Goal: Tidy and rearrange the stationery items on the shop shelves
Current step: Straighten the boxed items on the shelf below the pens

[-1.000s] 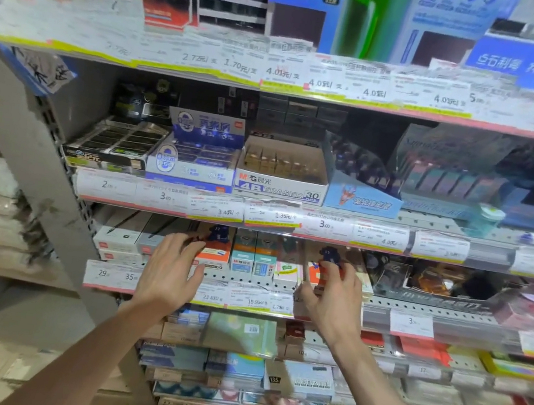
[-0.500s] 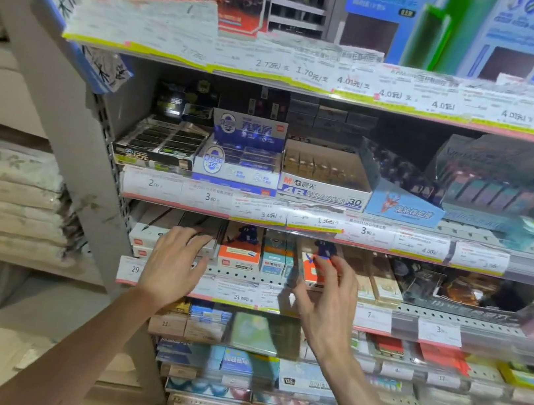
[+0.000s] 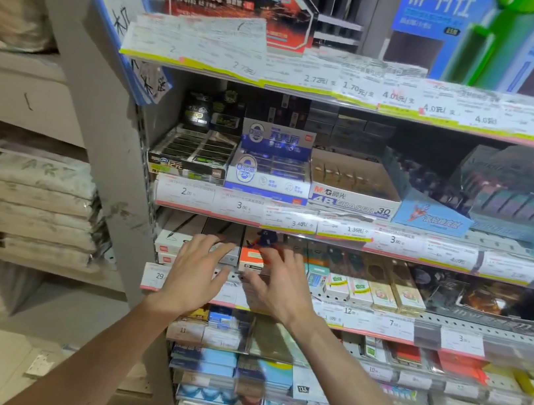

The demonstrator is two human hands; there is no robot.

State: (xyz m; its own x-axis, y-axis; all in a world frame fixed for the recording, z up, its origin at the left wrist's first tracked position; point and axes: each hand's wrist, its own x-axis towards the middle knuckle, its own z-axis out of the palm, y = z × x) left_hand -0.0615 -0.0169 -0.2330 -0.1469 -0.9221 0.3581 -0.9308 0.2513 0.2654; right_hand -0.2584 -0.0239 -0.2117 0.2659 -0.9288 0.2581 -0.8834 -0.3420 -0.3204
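Note:
On the third shelf stands a row of stationery boxes behind a price-tag rail [image 3: 392, 327]. My left hand [image 3: 196, 275] reaches in with straight fingers resting on a grey box [image 3: 231, 257], beside white boxes [image 3: 171, 240] at the shelf's left end. Close beside it, my right hand [image 3: 280, 287] has its fingers spread over an orange box [image 3: 250, 257] that carries a small dark blue figure [image 3: 265, 237]. Neither hand grips anything that I can see. Several small upright packs [image 3: 359, 290] stand to the right of my right hand.
The shelf above holds a black display box [image 3: 189, 156], a blue-white box [image 3: 264, 174] and an open 4B eraser box [image 3: 352, 201]. A grey upright post [image 3: 111, 144] borders the shelves on the left, with stacked bundles [image 3: 23, 200] beyond. Lower shelves [image 3: 267, 376] are packed with goods.
My right hand has moved left along the shelf to the orange box, close beside my left hand. The left hand stays on the boxes at the left end. The view has shifted left.

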